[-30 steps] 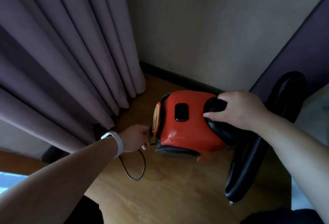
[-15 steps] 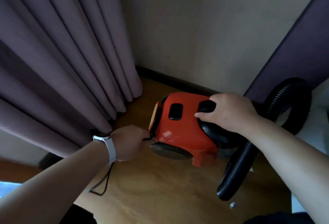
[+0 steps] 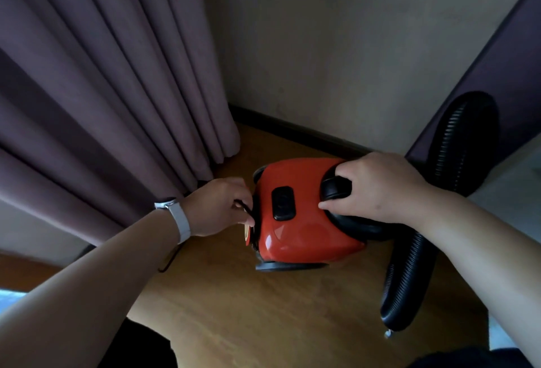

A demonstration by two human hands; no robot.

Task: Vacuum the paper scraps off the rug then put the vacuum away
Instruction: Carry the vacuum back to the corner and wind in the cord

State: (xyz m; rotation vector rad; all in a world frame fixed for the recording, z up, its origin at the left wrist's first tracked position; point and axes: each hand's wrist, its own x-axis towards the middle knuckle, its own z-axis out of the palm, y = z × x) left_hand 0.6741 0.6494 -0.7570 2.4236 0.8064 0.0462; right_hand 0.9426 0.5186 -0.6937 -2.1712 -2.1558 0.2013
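Note:
A red canister vacuum (image 3: 304,224) with a black button on top sits on the wooden floor in a room corner. My right hand (image 3: 377,187) is closed around its black carry handle (image 3: 336,187). My left hand (image 3: 219,206), with a white watch on the wrist, pinches the thin black power cord (image 3: 244,206) right at the vacuum's rear end. A loop of that cord (image 3: 168,262) shows under my left wrist. The black ribbed hose (image 3: 409,280) arcs from the vacuum's right side up and back down to the floor. No rug or paper scraps are in view.
Purple curtains (image 3: 117,89) hang at the left, reaching the floor close to the vacuum. A beige wall (image 3: 336,45) with a dark skirting board closes the corner behind it. A dark purple panel (image 3: 512,60) stands at the right. Bare wooden floor (image 3: 248,309) lies in front.
My left hand moved up and in against the vacuum's rear with the cord, and the loose cord loop on the floor has shrunk. The vacuum shifted slightly under my right hand.

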